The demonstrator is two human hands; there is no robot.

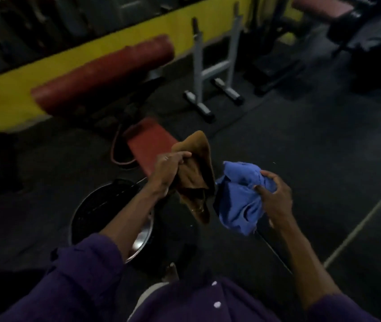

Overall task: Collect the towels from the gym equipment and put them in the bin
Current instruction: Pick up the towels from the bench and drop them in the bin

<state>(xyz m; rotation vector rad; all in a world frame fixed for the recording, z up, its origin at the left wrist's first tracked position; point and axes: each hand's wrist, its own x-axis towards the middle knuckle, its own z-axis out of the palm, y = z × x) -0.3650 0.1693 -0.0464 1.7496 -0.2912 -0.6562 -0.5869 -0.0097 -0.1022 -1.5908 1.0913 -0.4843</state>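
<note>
My left hand [169,167] grips a brown towel [197,175] that hangs down in loose folds. My right hand [275,194] is closed on a bunched blue towel [238,198]. The two towels hang side by side, nearly touching, at the middle of the view. A round black bin [96,205] with a shiny metal rim stands on the floor below my left forearm, to the left of both towels. Its inside looks dark, and I cannot make out what it holds.
A red padded bench [101,73] stands against the yellow wall [3,98] at the left. A small red pad [150,142] sits behind the towels. A white metal rack [212,70] stands further back. Dark machines fill the top right. The floor is dark rubber.
</note>
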